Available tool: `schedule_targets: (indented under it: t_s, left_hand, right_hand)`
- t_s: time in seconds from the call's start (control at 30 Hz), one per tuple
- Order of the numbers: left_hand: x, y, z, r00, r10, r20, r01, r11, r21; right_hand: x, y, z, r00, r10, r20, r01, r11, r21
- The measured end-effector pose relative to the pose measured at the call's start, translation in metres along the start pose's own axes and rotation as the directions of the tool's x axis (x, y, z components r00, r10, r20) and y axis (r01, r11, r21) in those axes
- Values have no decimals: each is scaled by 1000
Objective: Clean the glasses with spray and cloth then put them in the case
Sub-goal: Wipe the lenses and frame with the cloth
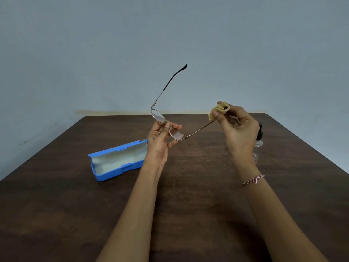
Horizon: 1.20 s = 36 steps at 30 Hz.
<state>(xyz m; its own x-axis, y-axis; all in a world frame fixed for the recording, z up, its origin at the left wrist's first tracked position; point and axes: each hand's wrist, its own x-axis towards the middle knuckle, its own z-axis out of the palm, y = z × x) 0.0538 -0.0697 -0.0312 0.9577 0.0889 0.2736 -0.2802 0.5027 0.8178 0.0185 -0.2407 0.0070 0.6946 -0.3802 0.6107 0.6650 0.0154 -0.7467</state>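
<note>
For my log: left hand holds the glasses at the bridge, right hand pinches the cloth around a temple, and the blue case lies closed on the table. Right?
One error: the head view shows the blue case open on the table, lining exposed. The left hand, right hand, glasses and cloth are as stated.

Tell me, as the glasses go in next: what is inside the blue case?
Only its pale lining shows in the open blue case; the end behind the left hand is covered.
</note>
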Motion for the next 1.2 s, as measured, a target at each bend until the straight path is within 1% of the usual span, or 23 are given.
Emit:
schedule_targets:
  t_s: [0.13,0.17,0.2,0.3,0.37,0.47,0.63,0.77,1.0,1.1,1.2]
  left_hand:
    - [0,0,1,1000,5,-6,-5,1000,-29]
    - [0,-1,1,1000,4,-10,-5,999,-32]
    - [0,-1,1,1000,5,-16,-5,999,-32]
    - [0,-2,1,1000,5,-23,-6,1000,-19]
    - [0,-3,1,1000,-2,-18,1,1000,-22]
    - [-1,-4,2,1000,-1,-10,1,998,-56]
    - [-3,-5,11,1000,-11,7,12,991,-131]
    - [-6,-6,17,1000,-8,20,12,982,-187]
    - [-8,-7,23,999,-27,21,32,947,-321]
    - [-8,-7,21,1000,-15,11,18,945,-325]
    - [-9,-7,21,999,-30,17,34,950,-310]
  right_hand:
    - [-4,6,3,989,143,45,-141,989,-43]
    - [-5,6,5,985,166,50,-165,986,-29]
    - [-5,4,5,984,173,42,-174,985,17]
    - [-2,-3,2,988,157,-14,-149,962,227]
    - [0,-3,0,986,159,-51,-140,954,264]
    - [-1,2,0,978,202,-57,-181,949,259]
    - [-9,12,8,958,281,54,-286,925,252]
    - [-15,18,12,944,315,102,-330,910,250]
    - [-27,29,19,932,332,148,-351,927,130]
    - [-30,33,21,933,324,155,-338,938,73]
    - [-30,33,20,934,319,160,-328,944,33]
